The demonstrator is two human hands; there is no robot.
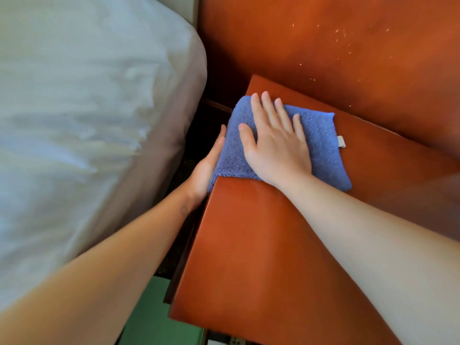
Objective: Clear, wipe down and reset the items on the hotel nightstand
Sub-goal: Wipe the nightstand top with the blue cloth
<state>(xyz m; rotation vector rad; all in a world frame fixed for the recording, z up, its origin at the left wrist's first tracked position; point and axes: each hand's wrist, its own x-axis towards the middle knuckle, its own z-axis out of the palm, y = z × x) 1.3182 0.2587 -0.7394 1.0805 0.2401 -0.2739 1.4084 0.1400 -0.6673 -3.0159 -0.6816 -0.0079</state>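
Note:
A folded blue fluffy cloth (321,145) lies on the far left part of the reddish-brown nightstand top (261,245), hanging slightly over its left edge. My right hand (276,143) presses flat on the cloth with straight, spread fingers. My left hand (207,168) lies open against the nightstand's left side, palm touching the overhanging edge of the cloth. A small white tag (341,141) sticks out of the cloth's right side. No other items show on the nightstand top.
A bed with white sheets (87,108) fills the left, with a narrow dark gap between it and the nightstand. A reddish wooden wall panel (323,41) rises behind. Green floor (154,317) shows at the bottom.

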